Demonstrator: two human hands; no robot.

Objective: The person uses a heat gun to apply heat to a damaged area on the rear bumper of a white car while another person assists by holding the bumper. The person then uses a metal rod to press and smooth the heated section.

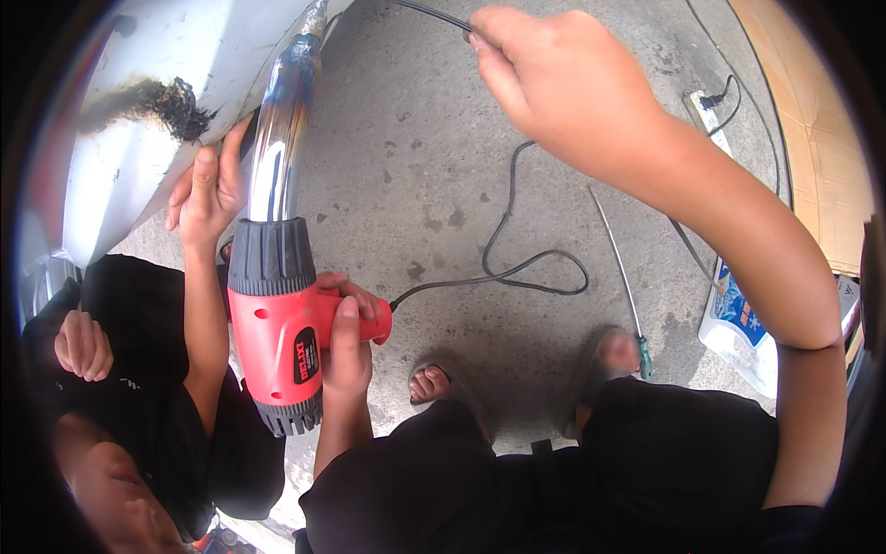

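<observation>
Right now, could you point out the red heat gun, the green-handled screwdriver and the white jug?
Red heat gun (269, 323), head view: its red body.
Green-handled screwdriver (644, 357), head view: its handle.
White jug (739, 343), head view: its white side, below the label.

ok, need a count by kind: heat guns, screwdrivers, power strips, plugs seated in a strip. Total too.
Red heat gun, held in the left hand: 1
Green-handled screwdriver: 1
White power strip, partly hidden: 1
Black plug, visible in the strip: 1
Total: 4
</observation>
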